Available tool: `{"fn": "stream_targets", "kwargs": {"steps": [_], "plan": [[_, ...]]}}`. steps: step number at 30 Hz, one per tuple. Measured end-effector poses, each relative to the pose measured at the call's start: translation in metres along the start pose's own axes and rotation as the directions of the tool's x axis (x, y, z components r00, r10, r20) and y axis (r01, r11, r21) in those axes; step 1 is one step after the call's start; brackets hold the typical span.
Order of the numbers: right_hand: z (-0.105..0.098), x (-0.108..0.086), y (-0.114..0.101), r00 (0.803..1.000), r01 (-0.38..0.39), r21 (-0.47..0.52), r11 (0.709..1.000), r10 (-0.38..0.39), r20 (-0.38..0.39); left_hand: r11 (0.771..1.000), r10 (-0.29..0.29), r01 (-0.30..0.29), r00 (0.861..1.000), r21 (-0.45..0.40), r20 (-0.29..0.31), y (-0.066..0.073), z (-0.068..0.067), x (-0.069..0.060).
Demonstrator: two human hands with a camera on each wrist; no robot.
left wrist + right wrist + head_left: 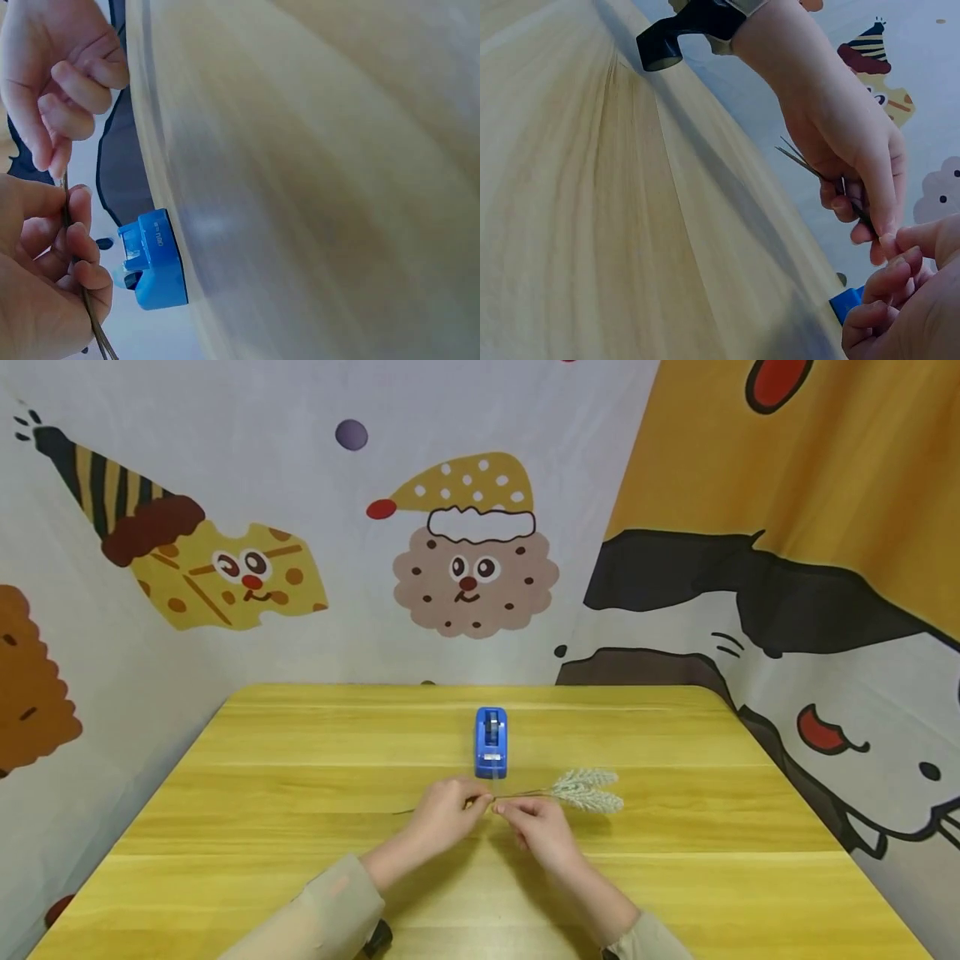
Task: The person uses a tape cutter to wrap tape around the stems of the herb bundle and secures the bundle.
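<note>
In the head view, my left hand point(447, 810) pinches thin dark stems point(525, 794) between thumb and fingers. The stems carry pale green artificial wheat-like heads point(587, 790) at their right end. A narrow clear tape strip point(495, 782) runs from the blue tape dispenser point(491, 743) down to the fingertips. My right hand point(542, 831) has thumb and forefinger pinched together just below the stems, in line with that strip; the tape's end is hidden there. Up close in the left wrist view, the stems point(88, 311) cross my left palm, and both hands' fingertips nearly meet.
A wooden table point(300, 735) lies under both hands, with the dispenser standing beyond them. Behind it hangs a cloth point(300, 443) printed with cartoon figures. A black wrist mount point(682, 37) shows at my left sleeve in the right wrist view.
</note>
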State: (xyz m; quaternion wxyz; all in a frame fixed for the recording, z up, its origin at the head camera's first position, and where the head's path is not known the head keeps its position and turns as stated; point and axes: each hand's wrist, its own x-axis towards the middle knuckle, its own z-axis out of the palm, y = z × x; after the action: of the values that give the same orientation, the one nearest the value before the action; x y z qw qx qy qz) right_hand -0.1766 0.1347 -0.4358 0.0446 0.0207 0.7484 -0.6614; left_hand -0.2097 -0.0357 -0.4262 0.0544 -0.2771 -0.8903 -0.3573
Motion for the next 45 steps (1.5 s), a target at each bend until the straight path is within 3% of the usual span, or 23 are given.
{"fn": "stream_targets", "kwargs": {"steps": [14,22,33,45], "plan": [[0.006,-0.001,0.012,0.997,-0.072,0.137,0.988,0.076,-0.022,0.994,-0.067,0.071,0.997,-0.081,0.048,0.0,-0.004,0.001],[0.009,0.002,0.018,0.996,-0.083,0.182,0.98,0.088,-0.02,0.994,-0.068,0.074,0.996,-0.085,0.063,-0.001,-0.006,0.003],[0.012,0.005,0.021,0.99,-0.136,0.289,0.948,0.143,-0.003,0.992,-0.062,0.072,0.994,-0.107,0.095,0.0,-0.009,0.005],[0.016,0.01,0.023,0.989,-0.115,0.345,0.932,0.139,-0.045,0.995,-0.041,0.053,0.989,-0.085,0.142,-0.003,-0.011,0.008]]}}
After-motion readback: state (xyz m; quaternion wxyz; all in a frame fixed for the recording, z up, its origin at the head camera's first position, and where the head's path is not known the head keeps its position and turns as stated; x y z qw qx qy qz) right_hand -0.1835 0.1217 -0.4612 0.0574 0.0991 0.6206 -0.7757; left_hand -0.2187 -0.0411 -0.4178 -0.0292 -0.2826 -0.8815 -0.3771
